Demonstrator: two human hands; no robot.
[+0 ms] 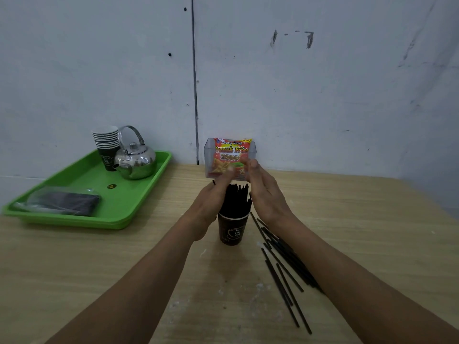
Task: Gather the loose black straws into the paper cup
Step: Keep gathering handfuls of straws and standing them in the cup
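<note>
A dark paper cup (pixel 233 228) stands upright in the middle of the wooden table, packed with a bundle of black straws (pixel 236 198) that stick up out of it. My left hand (pixel 213 198) lies against the bundle's left side with straight fingers. My right hand (pixel 265 194) lies flat against its right side, so the straws sit between both palms. One straw end pokes out by my left fingers. Several loose black straws (pixel 285 264) lie on the table to the right of the cup, partly under my right forearm.
A green tray (pixel 82 220) at the left holds a stack of paper cups (pixel 106 142), a steel kettle (pixel 135 160) and a plastic bag of dark items (pixel 62 201). A clear holder with a snack packet (pixel 229 157) stands behind the cup, against the wall.
</note>
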